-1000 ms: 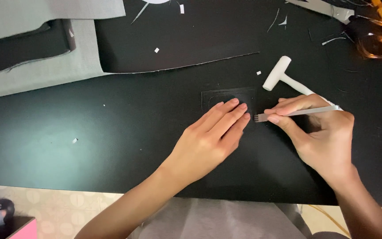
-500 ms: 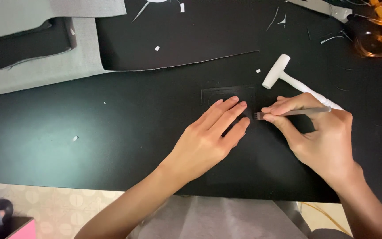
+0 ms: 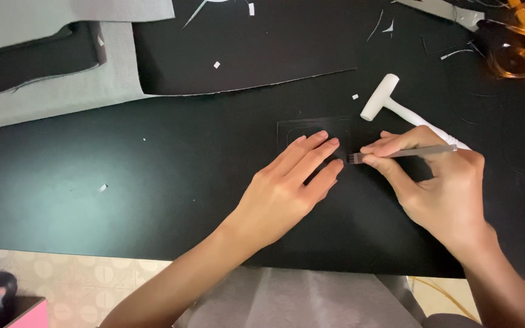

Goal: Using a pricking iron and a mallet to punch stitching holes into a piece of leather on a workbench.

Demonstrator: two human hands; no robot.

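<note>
A small black square (image 3: 314, 127) lay on the black mat (image 3: 153, 170), pinned under a flat left hand (image 3: 287, 188).

The left fingers were stretched out close together on the square. The right hand (image 3: 439, 188) pinched a grey pronged punch (image 3: 402, 153) between thumb and fingers, its teeth at the square's right edge. A white mallet (image 3: 390, 100) lay just behind, amber scissors (image 3: 521, 45) farther off, grey fabric (image 3: 50, 91) well to the left.
</note>
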